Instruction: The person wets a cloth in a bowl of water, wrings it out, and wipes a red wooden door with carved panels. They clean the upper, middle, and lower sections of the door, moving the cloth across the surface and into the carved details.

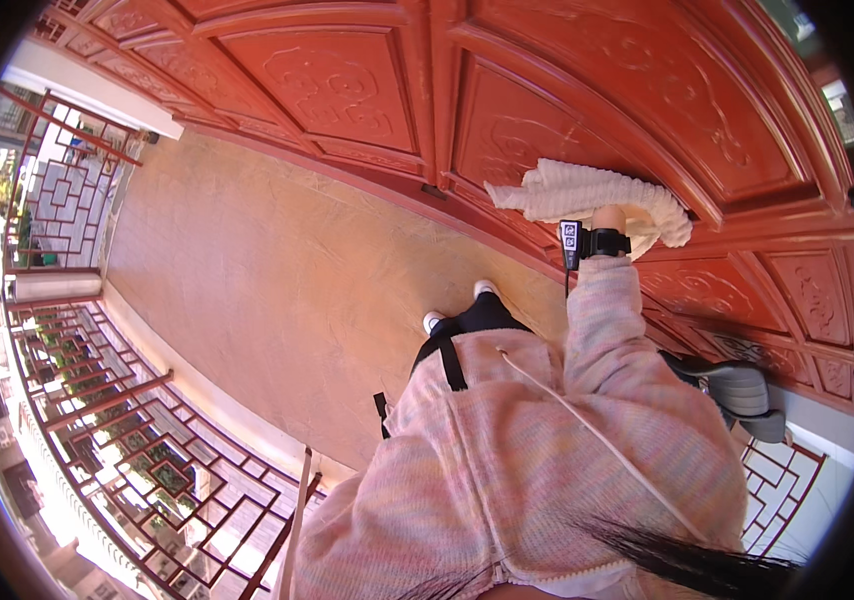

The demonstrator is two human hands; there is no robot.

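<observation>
My right hand (610,217) holds a cream-white ribbed cloth (584,184) against a red carved wooden door panel (524,127). The cloth drapes over and around the hand, so its fingers are mostly hidden. A black strap with a small device (570,244) sits on the right wrist, and a thin cable hangs from it. Raised scroll carvings cover the panels above and beside the cloth. My left hand is out of view; the left sleeve of the pastel knit jacket (367,510) hangs low at the side.
A tan floor (269,247) runs along the red doors, with a raised red sill (367,191) at their foot. Across the walkway stands a dark red lattice railing (164,465). A grey padded seat (746,390) is close on the right, beside the panels.
</observation>
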